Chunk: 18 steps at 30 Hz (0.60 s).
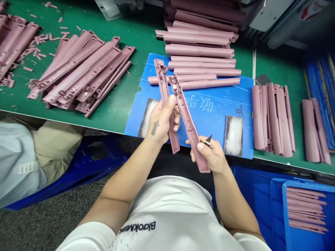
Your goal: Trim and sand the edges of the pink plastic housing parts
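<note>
My left hand (164, 118) is closed round a long pink plastic shell half (163, 85), its ribbed inner side facing up. A second pink shell half (187, 118) slants beside it, its lower end gripped between the thumb and fingers of my right hand (210, 153). From that same hand sticks out a small dark pointed blade (208, 139); its handle is mostly hidden by the fingers. Both shells are above the front edge of a blue plastic sheet (209, 122), their far ends close together.
Piles of pink shells (86, 69) and small pink scraps (36, 45) lie left on the green table (141, 33). More shells (201, 50) are stacked ahead, others (272, 118) at right. A blue crate (285, 209) holding pink parts stands lower right; a seated person's leg (21, 153) shows left.
</note>
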Available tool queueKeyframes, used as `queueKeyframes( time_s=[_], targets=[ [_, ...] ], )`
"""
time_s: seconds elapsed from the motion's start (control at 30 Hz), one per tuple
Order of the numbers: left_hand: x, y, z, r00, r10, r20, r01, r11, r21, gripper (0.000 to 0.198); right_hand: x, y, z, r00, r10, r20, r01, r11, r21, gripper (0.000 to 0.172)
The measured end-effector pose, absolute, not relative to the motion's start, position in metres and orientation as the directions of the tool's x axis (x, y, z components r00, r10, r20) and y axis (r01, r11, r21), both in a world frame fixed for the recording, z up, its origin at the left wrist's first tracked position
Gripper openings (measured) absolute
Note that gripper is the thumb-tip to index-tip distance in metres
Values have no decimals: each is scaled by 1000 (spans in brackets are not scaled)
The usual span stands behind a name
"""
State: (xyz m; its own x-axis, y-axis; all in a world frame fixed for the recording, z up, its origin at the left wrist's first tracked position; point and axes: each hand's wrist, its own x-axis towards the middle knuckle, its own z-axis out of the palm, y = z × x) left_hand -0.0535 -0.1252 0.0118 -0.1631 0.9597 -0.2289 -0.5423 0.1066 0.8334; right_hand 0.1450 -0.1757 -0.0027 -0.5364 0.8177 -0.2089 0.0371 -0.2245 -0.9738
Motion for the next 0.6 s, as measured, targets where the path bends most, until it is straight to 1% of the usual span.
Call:
queueKeyframes(
  time_s=[0.1, 0.2, 0.27, 0.33, 0.37, 0.43, 0.47, 0.53, 0.6],
  targets=[
    [-46, -126, 6, -154, 956, -249, -600, 110, 793, 51, 139, -176, 2, -489, 858, -155, 233, -42, -972, 40],
    [-40, -127, 1, -105, 955, -277, -652, 145, 745, 48, 130, -178, 5, -447, 894, -34, 430, 182, -884, 31],
    [-37, -128, 1, -75, 951, -299, -679, 171, 714, 47, 126, -179, 5, -417, 908, 34, 499, 260, -827, 27],
    [-35, -129, 4, -107, 945, -308, -706, 146, 693, 48, 125, -180, 6, -363, 931, 41, 559, 253, -790, 23],
    [-34, -129, 6, -144, 943, -299, -717, 108, 689, 48, 125, -181, 6, -340, 940, 18, 583, 225, -781, 26],
    [-34, -130, 12, -223, 940, -257, -721, 19, 692, 46, 129, -181, 7, -347, 935, -76, 572, 147, -807, 35],
    [-35, -131, 14, -229, 946, -232, -719, -3, 695, 45, 133, -181, 8, -377, 917, -128, 531, 101, -841, 36],
    [-42, -134, 17, -147, 973, -180, -727, 17, 686, 50, 143, -178, 12, -429, 886, -174, 409, 19, -912, 32],
    [-55, -135, 16, 4, 991, -133, -757, 90, 647, 70, 160, -173, 18, -413, 898, -152, 339, -3, -941, 29]
  ],
)
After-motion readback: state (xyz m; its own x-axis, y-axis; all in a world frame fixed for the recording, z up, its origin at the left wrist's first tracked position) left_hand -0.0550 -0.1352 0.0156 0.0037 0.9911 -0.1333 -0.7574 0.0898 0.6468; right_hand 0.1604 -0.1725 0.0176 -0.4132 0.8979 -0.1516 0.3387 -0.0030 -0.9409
